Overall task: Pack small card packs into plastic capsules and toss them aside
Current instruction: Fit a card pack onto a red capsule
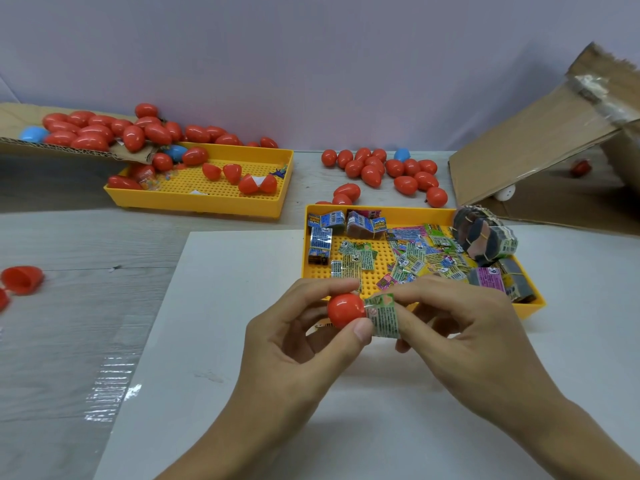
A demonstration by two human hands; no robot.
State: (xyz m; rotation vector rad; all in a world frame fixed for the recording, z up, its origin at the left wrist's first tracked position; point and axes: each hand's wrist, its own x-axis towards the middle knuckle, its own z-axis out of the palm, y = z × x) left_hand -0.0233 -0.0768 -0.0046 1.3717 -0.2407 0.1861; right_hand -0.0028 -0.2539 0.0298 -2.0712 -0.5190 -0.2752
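the left hand (pixel 304 327) pinches a red capsule half (pixel 345 310) while the right hand (pixel 460 327) holds a green card pack (pixel 382 318) against its open mouth, both just in front of the near yellow tray (pixel 530 308). so 1 pack is mid-insertion, not yet closed. behind that tray a cluster of closed capsules (pixel 384 169) suggests finished work; inside it many loose packs (pixel 415 254) remain, so the job looks far from over
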